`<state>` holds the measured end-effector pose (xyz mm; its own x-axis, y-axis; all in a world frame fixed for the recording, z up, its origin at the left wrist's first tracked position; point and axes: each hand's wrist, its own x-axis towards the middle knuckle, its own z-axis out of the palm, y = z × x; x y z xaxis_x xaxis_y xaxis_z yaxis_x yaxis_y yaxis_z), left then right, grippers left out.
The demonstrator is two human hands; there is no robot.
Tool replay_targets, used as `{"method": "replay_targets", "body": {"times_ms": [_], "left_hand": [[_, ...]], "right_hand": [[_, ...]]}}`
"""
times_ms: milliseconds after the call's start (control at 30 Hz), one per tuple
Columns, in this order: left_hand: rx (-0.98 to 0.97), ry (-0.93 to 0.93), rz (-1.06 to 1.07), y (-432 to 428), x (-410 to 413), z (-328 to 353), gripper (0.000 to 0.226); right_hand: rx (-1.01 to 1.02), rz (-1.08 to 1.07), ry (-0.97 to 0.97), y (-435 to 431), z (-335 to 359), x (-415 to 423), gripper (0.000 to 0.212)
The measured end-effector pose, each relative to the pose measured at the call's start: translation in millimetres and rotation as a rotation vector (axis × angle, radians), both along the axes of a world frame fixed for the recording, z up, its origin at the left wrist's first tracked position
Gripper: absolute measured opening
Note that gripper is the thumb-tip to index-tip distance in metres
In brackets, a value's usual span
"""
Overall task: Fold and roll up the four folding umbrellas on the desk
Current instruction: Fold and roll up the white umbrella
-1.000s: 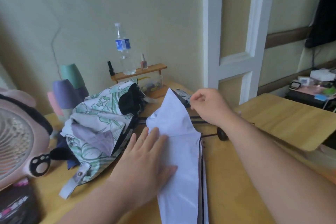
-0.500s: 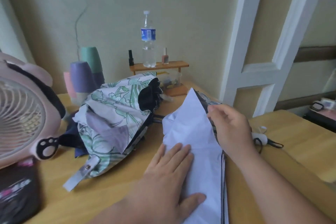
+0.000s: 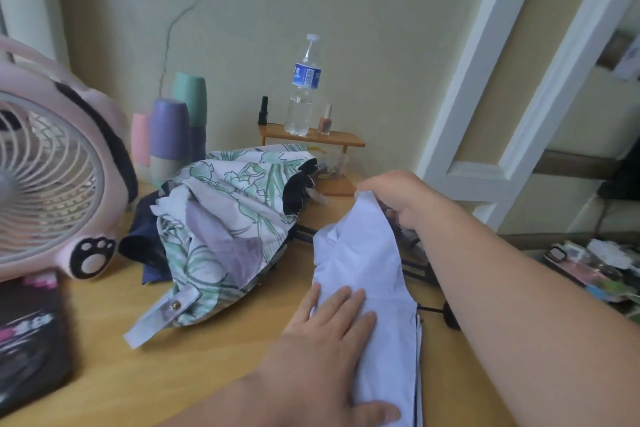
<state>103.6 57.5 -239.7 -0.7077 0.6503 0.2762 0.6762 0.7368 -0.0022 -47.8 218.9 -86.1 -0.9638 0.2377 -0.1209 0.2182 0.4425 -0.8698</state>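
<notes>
1. A pale lavender folding umbrella (image 3: 367,274) lies collapsed on the light wooden worktop (image 3: 145,374). Its canopy runs as a long flat band from the near edge toward the wall, with dark-edged folds stacked along its right side.
2. The left hand (image 3: 332,333) rests palm down on the near part of that canopy. Its grip is spread, the fingers straight and close together, pressing the cloth flat.
3. The right hand (image 3: 394,198) reaches over the far end and holds the pointed tip of the cloth lifted off the worktop. Its grip looks pinched on that tip, though the fingertips are hidden behind the fabric.
4. Just beside it on the left, a white folding umbrella printed with green leaves (image 3: 225,218) lies in a loose heap. Black lining shows at its far end, and its snap-fastened strap (image 3: 162,312) trails toward the near edge.
5. Dark navy cloth (image 3: 145,232) pokes out from under the heap's left side.
6. A round pink desk fan (image 3: 52,166) stands at the left edge. Behind it are upturned pastel cups (image 3: 169,132) in purple, green and pink.
7. Against the wall, a small wooden shelf (image 3: 343,140) carries a clear plastic water bottle (image 3: 304,87) with a blue label. The bottle stands between a small black bottle (image 3: 263,111) and a pink nail-polish bottle (image 3: 325,121).
</notes>
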Motion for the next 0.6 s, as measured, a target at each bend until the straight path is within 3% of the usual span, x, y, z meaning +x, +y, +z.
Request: {"method": "replay_targets", "body": {"times_ms": [100, 167, 233, 267, 433, 533, 600], "left_hand": [[0.01, -0.01, 0.004, 0, -3, -5, 0.093], [0.027, -0.004, 0.01, 2, -7, -10, 0.076], [0.04, 0.022, 0.017, 3, -9, -11, 0.05], [0.033, 0.017, 0.007, 4, -10, -12, 0.048], [-0.003, -0.073, 0.015, -1, -1, 0, 0.089], [0.016, -0.033, -0.009, 2, 10, 9, 0.097], [0.005, -0.105, -0.018, 4, 16, 15, 0.096]], "right_hand": [[-0.049, -0.014, 0.056, -17, 16, 12, 0.042], [-0.016, -0.005, 0.106, -19, 23, 19, 0.037], [0.05, 0.019, 0.177, -18, 27, 28, 0.057], [0.057, 0.039, 0.206, -17, 30, 37, 0.061], [-0.06, -0.039, 0.311, 7, 40, 94, 0.064], [-0.227, -0.065, 0.245, 24, 29, 122, 0.021], [-0.185, -0.096, 0.171, 34, 17, 131, 0.005]]}}
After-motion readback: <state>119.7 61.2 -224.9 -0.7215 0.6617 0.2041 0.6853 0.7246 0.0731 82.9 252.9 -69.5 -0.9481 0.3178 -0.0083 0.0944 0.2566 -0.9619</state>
